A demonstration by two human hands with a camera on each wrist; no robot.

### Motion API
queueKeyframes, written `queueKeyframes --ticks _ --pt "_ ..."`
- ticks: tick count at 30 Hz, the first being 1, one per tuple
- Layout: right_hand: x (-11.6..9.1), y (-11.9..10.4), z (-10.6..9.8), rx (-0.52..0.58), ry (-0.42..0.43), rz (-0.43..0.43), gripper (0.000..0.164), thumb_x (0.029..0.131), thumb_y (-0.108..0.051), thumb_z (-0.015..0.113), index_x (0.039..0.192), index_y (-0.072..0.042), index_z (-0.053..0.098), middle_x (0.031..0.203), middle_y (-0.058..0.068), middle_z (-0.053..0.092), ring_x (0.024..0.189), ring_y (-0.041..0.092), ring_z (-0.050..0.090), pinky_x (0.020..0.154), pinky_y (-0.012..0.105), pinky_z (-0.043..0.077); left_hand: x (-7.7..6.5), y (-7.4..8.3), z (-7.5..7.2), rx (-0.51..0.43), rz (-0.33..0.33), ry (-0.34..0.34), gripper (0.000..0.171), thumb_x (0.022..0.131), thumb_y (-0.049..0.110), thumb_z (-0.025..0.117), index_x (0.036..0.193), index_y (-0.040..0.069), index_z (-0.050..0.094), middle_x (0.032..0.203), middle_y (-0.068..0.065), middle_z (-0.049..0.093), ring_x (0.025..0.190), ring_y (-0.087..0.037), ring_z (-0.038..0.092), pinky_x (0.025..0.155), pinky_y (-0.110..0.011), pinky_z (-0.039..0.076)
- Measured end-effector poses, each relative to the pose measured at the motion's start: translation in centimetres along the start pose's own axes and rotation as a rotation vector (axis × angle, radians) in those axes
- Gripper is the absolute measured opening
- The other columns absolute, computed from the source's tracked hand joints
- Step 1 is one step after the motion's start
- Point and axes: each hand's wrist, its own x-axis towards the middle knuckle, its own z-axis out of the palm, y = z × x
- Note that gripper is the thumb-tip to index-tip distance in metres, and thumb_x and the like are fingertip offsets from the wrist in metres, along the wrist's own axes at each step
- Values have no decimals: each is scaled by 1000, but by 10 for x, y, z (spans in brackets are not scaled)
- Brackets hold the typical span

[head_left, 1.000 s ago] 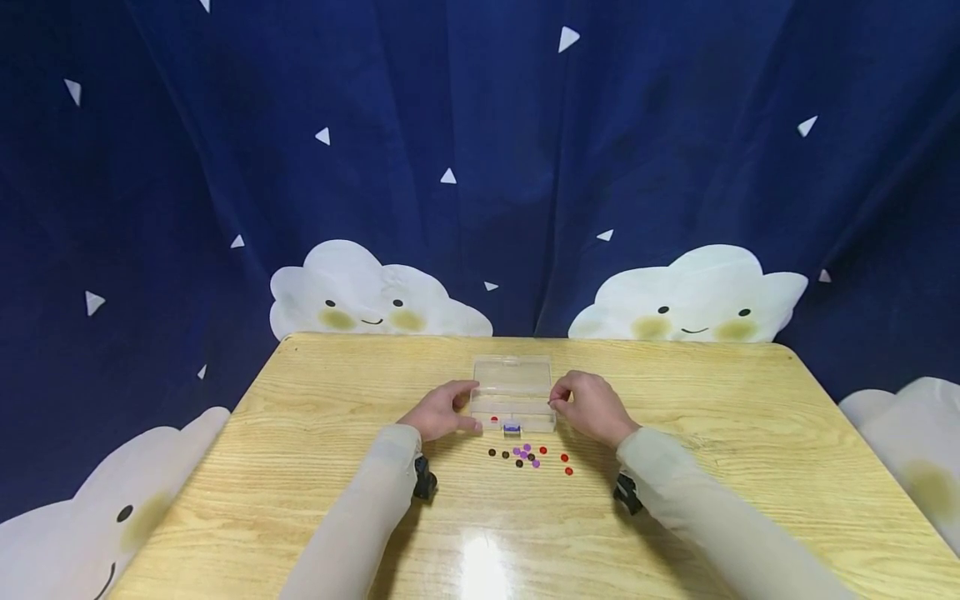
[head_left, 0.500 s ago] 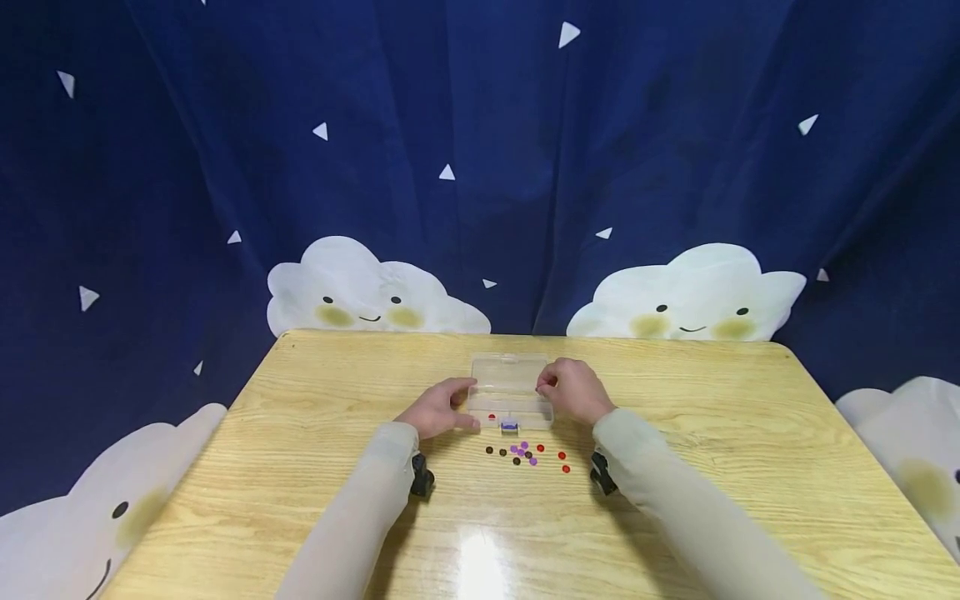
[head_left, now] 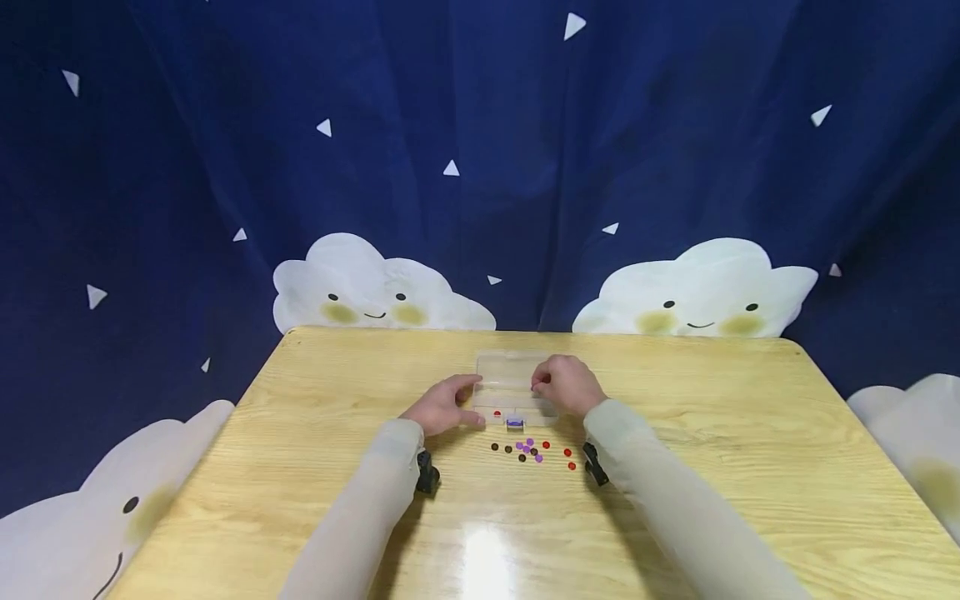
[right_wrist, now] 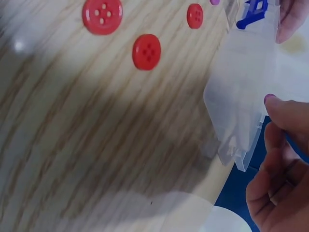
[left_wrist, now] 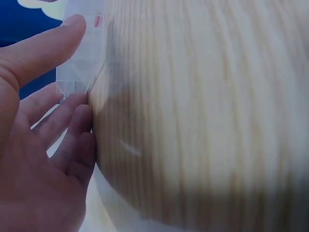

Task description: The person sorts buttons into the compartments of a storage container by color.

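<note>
A clear plastic box (head_left: 491, 397) lies on the table with its lid (head_left: 498, 367) folded back. My left hand (head_left: 441, 407) holds the box's left end between thumb and fingers. One red button (head_left: 497, 414) sits in a front compartment, and a blue mark (head_left: 514, 422) shows at the front latch. Over the right part of the box, my right hand (head_left: 570, 386) pinches a purple button (right_wrist: 268, 98), its edge showing at the fingertips in the right wrist view.
Loose buttons lie in front of the box: red buttons (head_left: 567, 452) to the right, several purple buttons (head_left: 529, 442) in the middle and several dark buttons (head_left: 495, 447) toward the left. A dark blue curtain (head_left: 525, 167) hangs behind the wooden table (head_left: 360, 367).
My right hand has moved left from beside the box's right end to over the box, with the purple button in its fingertips. My left hand has stayed on the box's left end.
</note>
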Motion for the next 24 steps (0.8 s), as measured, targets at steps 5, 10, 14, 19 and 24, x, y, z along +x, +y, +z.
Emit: queueKeyframes --ticks 5,10,14,19,24 --pt "2 3 3 -8 -18 -7 8 87 -12 73 79 -12 76 82 3 68 76 15 58 75 34 52 2 1 2 -24 13 -6 77 82 23 82 150 19 45 135 -7 56 117 -25 51 101 -43 45" --pt "4 2 5 -1 -9 -32 9 86 -12 73 77 -13 75 80 2 68 75 14 59 74 34 53 3 1 2 -19 3 3 78 81 22 83 149 19 46 128 -7 57 113 -23 51 100 -42 45" --pt "6 -1 6 -2 -7 -28 9 87 -12 74 78 -14 76 82 1 70 77 14 62 77 35 55 4 1 0 -13 -1 10 78 80 22 83 149 18 47 127 -7 57 113 -23 51 100 -42 44" --pt "7 -3 6 -6 -25 -6 9 87 -13 73 79 -14 76 83 1 71 79 15 62 78 36 55 3 2 0 -17 -10 6 77 81 22 83 149 20 46 131 -7 57 116 -24 52 101 -43 45" --pt "7 -4 5 -8 -25 4 10 87 -13 73 78 -14 76 84 1 72 79 15 62 79 37 55 2 2 -1 -15 -9 7 77 81 23 83 149 20 46 137 -7 56 121 -25 52 104 -44 45"
